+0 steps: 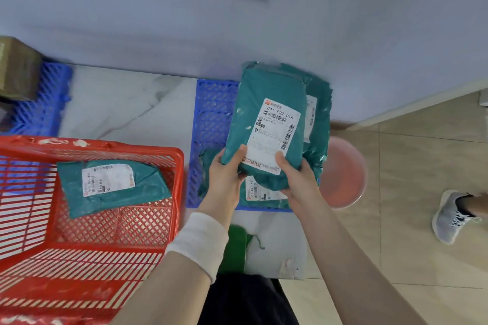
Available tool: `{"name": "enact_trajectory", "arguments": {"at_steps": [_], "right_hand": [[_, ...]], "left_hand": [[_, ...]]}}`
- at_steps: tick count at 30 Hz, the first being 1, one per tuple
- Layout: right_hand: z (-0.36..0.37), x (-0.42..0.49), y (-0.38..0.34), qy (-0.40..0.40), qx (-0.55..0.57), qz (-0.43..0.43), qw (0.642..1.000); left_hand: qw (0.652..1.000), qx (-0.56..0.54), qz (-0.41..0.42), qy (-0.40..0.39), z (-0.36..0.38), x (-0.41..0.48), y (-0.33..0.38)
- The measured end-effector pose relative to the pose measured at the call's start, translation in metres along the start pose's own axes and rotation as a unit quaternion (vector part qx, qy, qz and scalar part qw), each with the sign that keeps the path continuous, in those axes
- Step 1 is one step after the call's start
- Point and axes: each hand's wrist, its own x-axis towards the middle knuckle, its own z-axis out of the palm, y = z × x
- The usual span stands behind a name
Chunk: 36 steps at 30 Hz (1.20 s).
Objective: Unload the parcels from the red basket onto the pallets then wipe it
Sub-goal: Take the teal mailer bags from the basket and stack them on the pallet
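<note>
At the upper left edge we see a brown carton [15,68], boxy and taped, sitting on a blue pallet [45,103] of open plastic lattice. Below it, filling the lower left of the frame, is the red basket [118,145], rigid plastic with slatted walls and a diamond-mesh floor. One parcel [148,187] lies flat in it near the upper right corner, a soft teal poly mailer, wrinkled, with a white printed label facing up.

Just right of the basket, the left hand [224,177] comes up from a forearm with a white cloth wristband [198,243]. It grips the lower left corner of the held parcel [264,113], thumb on top and fingers curled underneath. This parcel is another teal mailer, plump and oblong, with a white barcode label, and it is held over a second blue pallet [214,119] at the frame's centre. More teal mailers [319,119] lie heaped on that pallet beneath and beside it.

The right hand [295,177] grips the parcel's lower right corner the same way, thumb pressed on the label's edge.

Further right, a round pink plastic basin [343,174] sits on the floor touching the pallet's edge. At the right edge we see a grey knit shoe [451,216] on smooth beige tiles [422,166].
</note>
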Motion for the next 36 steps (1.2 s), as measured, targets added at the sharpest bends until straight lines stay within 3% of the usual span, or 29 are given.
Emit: {"name": "enact_trajectory", "arguments": {"at_steps": [5, 9, 14, 17, 24, 27, 32, 36], "right_hand": [[0.047, 0.069, -0.012, 0.045, -0.076, -0.060, 0.994], [0.082, 0.122, -0.001, 0.072, -0.177, -0.056, 0.980], [0.110, 0.144, 0.028, 0.098, -0.366, -0.128, 0.916], [0.126, 0.147, 0.034, 0.088, -0.425, -0.148, 0.888], [0.115, 0.136, 0.022, 0.048, -0.367, -0.142, 0.918], [0.100, 0.123, 0.020, 0.045, -0.360, -0.151, 0.919], [0.108, 0.121, 0.027, -0.040, -0.325, -0.113, 0.938], [0.115, 0.135, 0.030, 0.015, -0.326, -0.113, 0.939]], "left_hand": [[0.994, -0.037, -0.030, 0.100, 0.014, 0.073, 0.017], [0.985, -0.023, -0.055, 0.161, 0.003, 0.133, 0.010], [0.973, -0.007, -0.056, 0.222, -0.008, 0.173, -0.007], [0.967, -0.004, -0.073, 0.246, -0.017, 0.183, -0.008], [0.957, -0.060, -0.058, 0.279, -0.013, 0.165, -0.002], [0.952, -0.028, -0.022, 0.304, -0.012, 0.145, -0.008], [0.932, -0.085, 0.027, 0.352, -0.020, 0.143, 0.000], [0.932, -0.078, 0.002, 0.353, -0.018, 0.161, -0.004]]}}
